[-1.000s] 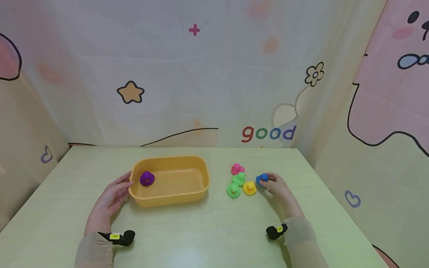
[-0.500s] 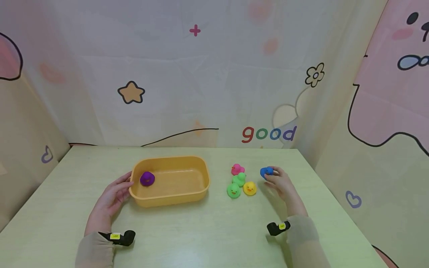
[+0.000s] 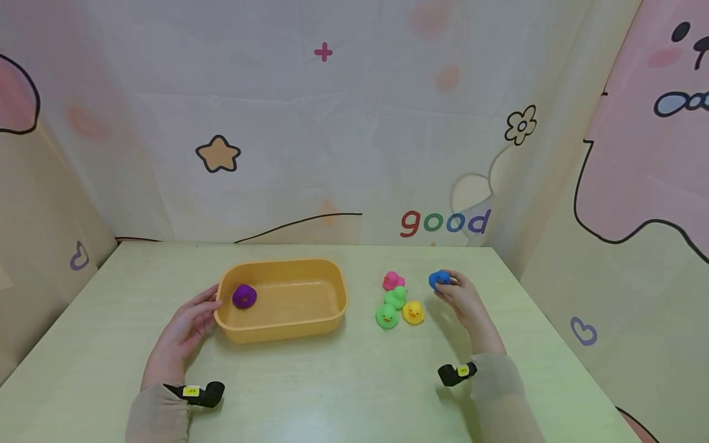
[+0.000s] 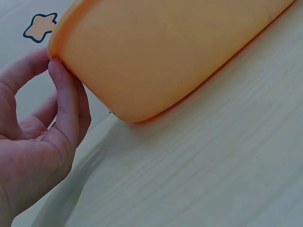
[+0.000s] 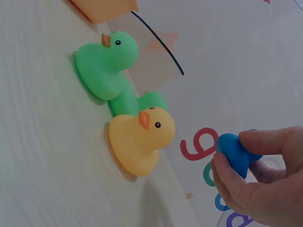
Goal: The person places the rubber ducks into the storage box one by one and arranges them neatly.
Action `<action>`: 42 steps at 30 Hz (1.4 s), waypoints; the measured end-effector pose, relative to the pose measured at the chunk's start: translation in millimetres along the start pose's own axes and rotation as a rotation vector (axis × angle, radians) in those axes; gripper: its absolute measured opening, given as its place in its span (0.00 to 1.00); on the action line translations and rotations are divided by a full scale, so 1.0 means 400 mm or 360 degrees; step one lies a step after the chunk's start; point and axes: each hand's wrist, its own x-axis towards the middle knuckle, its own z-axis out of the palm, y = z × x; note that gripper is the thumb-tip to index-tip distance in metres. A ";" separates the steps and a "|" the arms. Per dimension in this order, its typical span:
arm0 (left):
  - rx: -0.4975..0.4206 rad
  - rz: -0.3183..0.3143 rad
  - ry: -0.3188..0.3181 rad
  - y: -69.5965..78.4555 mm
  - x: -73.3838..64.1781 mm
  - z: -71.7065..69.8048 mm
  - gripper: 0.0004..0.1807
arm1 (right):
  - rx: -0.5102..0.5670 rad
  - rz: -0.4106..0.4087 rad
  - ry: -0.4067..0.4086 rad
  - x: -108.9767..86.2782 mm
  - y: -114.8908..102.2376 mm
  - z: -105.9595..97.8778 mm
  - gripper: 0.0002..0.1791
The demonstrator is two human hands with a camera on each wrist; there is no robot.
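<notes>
The right hand's grip (image 3: 462, 299) pinches a small, round-bodied blue rubbery duck (image 3: 439, 280) between thumb and fingers, raised above the pale wood-look counter (image 3: 310, 394), well to the right of the oblong yellow-orange plastic tub (image 3: 282, 331). Between the tub and the held duck stand a pink rubbery duck (image 3: 393, 281), a rear green duck (image 3: 396, 298), a front green duck (image 3: 387, 317) and a yellow duck (image 3: 413, 312), close together. Inside the tub, towards its left end, sits a rounded purple toy (image 3: 244, 297). The left hand's grip (image 3: 185, 327) holds the tub's left end at the rim, thumb and forefinger bent against it.
</notes>
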 end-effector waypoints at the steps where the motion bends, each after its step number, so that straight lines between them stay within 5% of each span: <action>1: 0.0007 0.0004 0.0000 0.000 0.000 -0.001 0.21 | -0.0003 0.0004 -0.0004 0.003 -0.006 0.005 0.32; 17: -0.0027 -0.0034 0.0045 0.006 0.000 -0.003 0.22 | -0.0097 -0.0113 -0.0214 0.035 -0.104 0.161 0.30; 42: 0.0044 -0.0061 0.0115 -0.003 0.016 -0.014 0.22 | -0.0051 -0.0147 -0.0603 0.039 -0.143 0.584 0.26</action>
